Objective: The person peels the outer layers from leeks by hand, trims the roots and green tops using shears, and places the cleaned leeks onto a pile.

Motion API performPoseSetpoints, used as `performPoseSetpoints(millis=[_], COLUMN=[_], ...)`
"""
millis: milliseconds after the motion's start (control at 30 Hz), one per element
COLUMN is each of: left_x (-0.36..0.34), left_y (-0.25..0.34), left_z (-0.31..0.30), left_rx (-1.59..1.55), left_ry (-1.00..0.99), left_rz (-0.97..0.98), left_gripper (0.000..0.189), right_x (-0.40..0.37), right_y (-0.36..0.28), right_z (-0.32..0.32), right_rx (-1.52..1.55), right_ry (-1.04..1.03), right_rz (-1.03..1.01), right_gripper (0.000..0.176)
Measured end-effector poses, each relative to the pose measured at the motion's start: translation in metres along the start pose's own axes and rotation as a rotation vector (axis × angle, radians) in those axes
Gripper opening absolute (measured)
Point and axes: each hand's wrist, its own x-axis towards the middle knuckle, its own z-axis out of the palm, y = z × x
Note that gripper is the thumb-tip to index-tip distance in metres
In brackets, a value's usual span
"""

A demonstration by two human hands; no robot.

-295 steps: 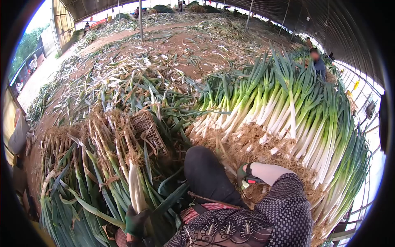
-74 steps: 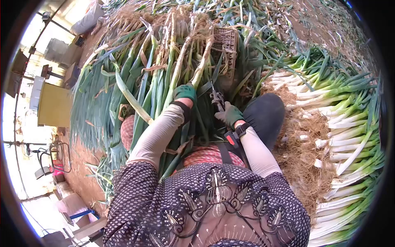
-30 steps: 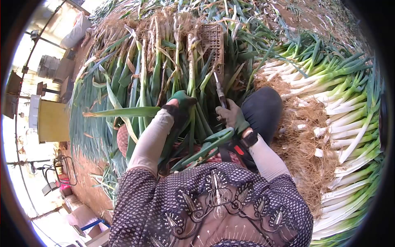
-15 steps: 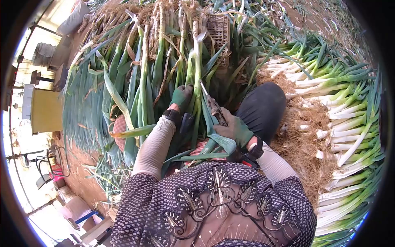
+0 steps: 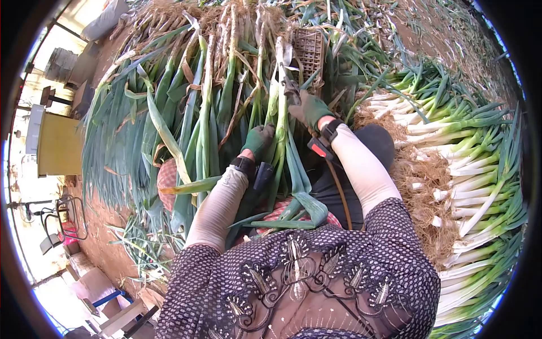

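My left hand (image 5: 259, 140), in a green and grey glove, is closed on a leek (image 5: 281, 133) that stretches away from my lap, its root end farthest from me. My gloved right hand (image 5: 310, 109) grips an air blow gun (image 5: 291, 91), its front end close against the upper stalk of that leek. A brown hose (image 5: 338, 195) hangs below my right forearm. Loose leaf skin (image 5: 288, 55) sticks out beside the top of the stalk. Part of my left fingers is hidden by the leaves.
Untrimmed leeks (image 5: 121, 135) lie in a thick heap at the left and ahead. White cleaned leeks (image 5: 474, 195) with brown roots are lined up on the right. A plastic crate (image 5: 309, 51) stands beyond my right hand. A yellow box (image 5: 59, 144) is at the far left.
My right hand has moved forward with the air blow gun, from low on the leek to its upper stalk. My left hand keeps its hold, shifted slightly in view.
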Motion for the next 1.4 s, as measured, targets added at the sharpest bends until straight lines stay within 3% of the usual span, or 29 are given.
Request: performPoseSetpoints(millis=[300, 400, 500, 600, 700, 767, 800, 833, 900, 933, 1033, 1067, 1167, 1233, 1300, 1400], left_x=[-0.012, -0.02, -0.005, -0.007, -0.024, -0.038, -0.044, -0.052, -0.061, -0.06, -0.029, -0.02, -0.014, -0.015, -0.011, -0.015], left_y=[0.014, 0.028, 0.006, 0.001, 0.025, 0.04, 0.047, 0.058, 0.079, 0.085, 0.056, 0.045, 0.037, 0.036, 0.026, 0.028], left_z=[-0.002, -0.013, -0.011, -0.015, -0.003, 0.008, 0.009, 0.008, -0.001, -0.004, -0.023, -0.026, -0.035, -0.035, -0.036, -0.03], left_rx=[-0.199, -0.081, -0.04, -0.014, -0.177, -0.221, -0.263, -0.304, -0.242, -0.209, 0.712, 0.696, 0.713, 0.615, 0.407, 0.042], left_ry=[-0.061, -0.075, -0.105, -0.111, -0.184, -0.215, -0.216, -0.217, -0.016, 0.085, 0.706, 0.495, 0.153, 0.208, 0.254, 0.145], left_rz=[-0.066, -0.061, 0.051, 0.238, 0.04, 0.122, 0.177, 0.233, 0.299, 0.336, 0.603, 0.352, 0.006, 0.057, 0.114, 0.11], left_gripper=[0.05, 0.048, 0.046, 0.043, 0.041, 0.038, 0.038, 0.038, 0.037, 0.038, 0.043, 0.05, 0.05, 0.041, 0.035, 0.028], right_x=[0.013, 0.004, 0.008, -0.006, -0.009, -0.013, -0.032, -0.051, -0.066, -0.065, -0.045, -0.026, -0.039, -0.053, -0.081, -0.124], right_y=[-0.001, -0.003, -0.004, -0.01, 0.01, 0.02, 0.013, -0.002, -0.004, 0.001, 0.033, 0.057, 0.047, 0.029, 0.015, -0.01], right_z=[-0.006, 0.005, 0.008, 0.001, 0.032, 0.038, 0.026, 0.01, 0.001, 0.002, 0.027, 0.052, 0.061, 0.049, 0.032, 0.02], right_rx=[0.018, 0.105, 0.09, 0.386, 0.924, 0.987, 1.204, 1.151, 1.053, 1.018, 0.79, 0.631, 0.164, 0.125, 0.2, 0.277], right_ry=[0.035, 0.097, 0.082, 0.051, -0.051, 0.005, 0.012, 0.052, 0.226, 0.214, 0.153, 0.12, 0.053, 0.03, 0.026, -0.08], right_rz=[-0.006, -0.028, -0.03, 0.054, -0.151, -0.198, -0.141, -0.081, -0.195, -0.157, -0.013, 0.046, 0.21, 0.221, 0.051, -0.075], right_gripper=[0.071, 0.071, 0.073, 0.063, 0.059, 0.052, 0.041, 0.04, 0.039, 0.042, 0.051, 0.052, 0.068, 0.063, 0.057, 0.049])
